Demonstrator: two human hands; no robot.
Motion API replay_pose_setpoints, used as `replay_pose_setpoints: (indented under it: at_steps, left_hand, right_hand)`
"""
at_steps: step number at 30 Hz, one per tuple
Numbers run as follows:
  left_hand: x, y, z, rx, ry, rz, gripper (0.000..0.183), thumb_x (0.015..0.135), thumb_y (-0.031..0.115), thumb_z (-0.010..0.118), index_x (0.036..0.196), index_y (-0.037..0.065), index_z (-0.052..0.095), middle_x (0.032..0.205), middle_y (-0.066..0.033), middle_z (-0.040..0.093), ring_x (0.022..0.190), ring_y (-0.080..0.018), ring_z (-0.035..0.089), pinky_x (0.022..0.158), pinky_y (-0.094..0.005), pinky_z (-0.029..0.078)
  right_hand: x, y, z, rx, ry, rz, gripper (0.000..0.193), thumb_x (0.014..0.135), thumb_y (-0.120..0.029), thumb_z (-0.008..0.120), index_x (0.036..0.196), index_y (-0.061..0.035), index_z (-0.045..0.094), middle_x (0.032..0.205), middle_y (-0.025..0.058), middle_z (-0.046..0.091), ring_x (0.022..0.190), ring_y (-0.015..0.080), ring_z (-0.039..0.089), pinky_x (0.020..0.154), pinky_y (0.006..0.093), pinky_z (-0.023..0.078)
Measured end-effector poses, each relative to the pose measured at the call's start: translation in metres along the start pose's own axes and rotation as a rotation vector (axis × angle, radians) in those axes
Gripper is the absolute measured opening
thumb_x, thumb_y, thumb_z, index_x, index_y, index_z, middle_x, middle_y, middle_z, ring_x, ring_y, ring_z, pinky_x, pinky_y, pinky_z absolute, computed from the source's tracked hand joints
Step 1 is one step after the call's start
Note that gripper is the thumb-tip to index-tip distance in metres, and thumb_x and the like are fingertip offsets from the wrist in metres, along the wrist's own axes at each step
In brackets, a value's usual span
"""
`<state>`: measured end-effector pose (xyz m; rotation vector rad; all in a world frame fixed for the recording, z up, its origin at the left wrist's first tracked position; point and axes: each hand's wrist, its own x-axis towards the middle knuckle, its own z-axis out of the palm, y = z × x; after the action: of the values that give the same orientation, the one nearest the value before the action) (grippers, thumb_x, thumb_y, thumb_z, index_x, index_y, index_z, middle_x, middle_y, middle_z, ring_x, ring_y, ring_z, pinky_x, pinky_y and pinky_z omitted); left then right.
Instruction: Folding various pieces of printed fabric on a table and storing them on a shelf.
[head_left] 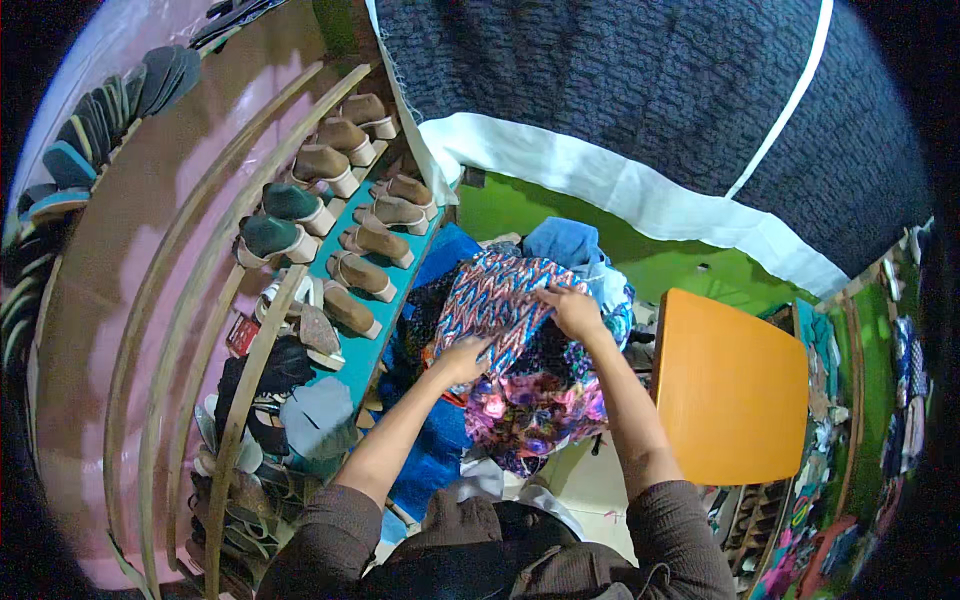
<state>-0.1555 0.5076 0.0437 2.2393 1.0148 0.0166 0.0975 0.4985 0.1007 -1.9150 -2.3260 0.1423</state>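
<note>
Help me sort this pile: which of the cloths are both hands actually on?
The zigzag-patterned cloth in blue, red and white, on top of the pile. The left hand and right hand grip its edges; the flowered cloth lies underneath.

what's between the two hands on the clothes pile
The zigzag-patterned cloth spans between the left hand and right hand; the head view shows it.

Shoe shelves (330,230) left of clothes pile (520,350)
</note>
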Motion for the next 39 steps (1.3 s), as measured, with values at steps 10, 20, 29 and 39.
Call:
replay_pose_setpoints:
  at_steps: [10, 20, 29, 39]
  left_hand:
    - [0.022, 0.032, -0.014, 0.137, 0.143, -0.189, 0.105, 0.063, 0.05, 0.071, 0.136, 0.0, 0.015, 0.141, -0.021, 0.017, 0.118, -0.04, 0.038, 0.095, -0.0507, 0.033]
    - [0.038, 0.084, -0.134, -0.058, 0.81, -0.014, 0.023, 0.073, 0.01, 0.049, 0.094, 0.007, 0.058, 0.083, -0.021, 0.06, 0.08, -0.0384, 0.057, 0.069, -0.0463, 0.045]
    - [0.028, 0.173, -0.163, -0.369, 0.757, 0.45, 0.037, 0.073, 0.011, 0.057, 0.108, 0.0, 0.056, 0.101, -0.018, 0.061, 0.097, -0.0282, 0.058, 0.089, -0.0345, 0.04]
    - [0.02, 0.159, -0.076, 0.067, 0.609, 0.372, 0.084, 0.066, 0.022, 0.065, 0.138, 0.014, 0.022, 0.142, -0.0099, 0.023, 0.131, -0.0292, 0.019, 0.105, -0.0522, 0.009]
  right_hand:
    - [0.007, -0.015, -0.053, 0.124, 0.317, -0.275, 0.024, 0.079, -0.021, 0.054, 0.101, -0.0188, 0.062, 0.092, 0.0083, 0.063, 0.084, 0.0291, 0.058, 0.069, 0.04, 0.048]
    - [-0.027, -0.034, -0.051, 0.105, 0.324, 0.221, 0.096, 0.066, -0.047, 0.068, 0.136, -0.0046, 0.018, 0.126, 0.0257, 0.037, 0.116, 0.0394, 0.038, 0.095, 0.048, 0.031]
    - [-0.007, -0.021, -0.026, 0.469, 0.769, 0.244, 0.109, 0.057, -0.039, 0.077, 0.137, -0.0026, 0.013, 0.137, 0.0268, 0.022, 0.128, 0.0389, 0.021, 0.101, 0.0478, 0.024]
    - [-0.041, 0.105, -0.078, 0.678, 1.323, 0.075, 0.035, 0.074, -0.022, 0.062, 0.097, 0.0023, 0.053, 0.088, 0.0121, 0.06, 0.085, 0.0181, 0.055, 0.076, 0.0331, 0.044]
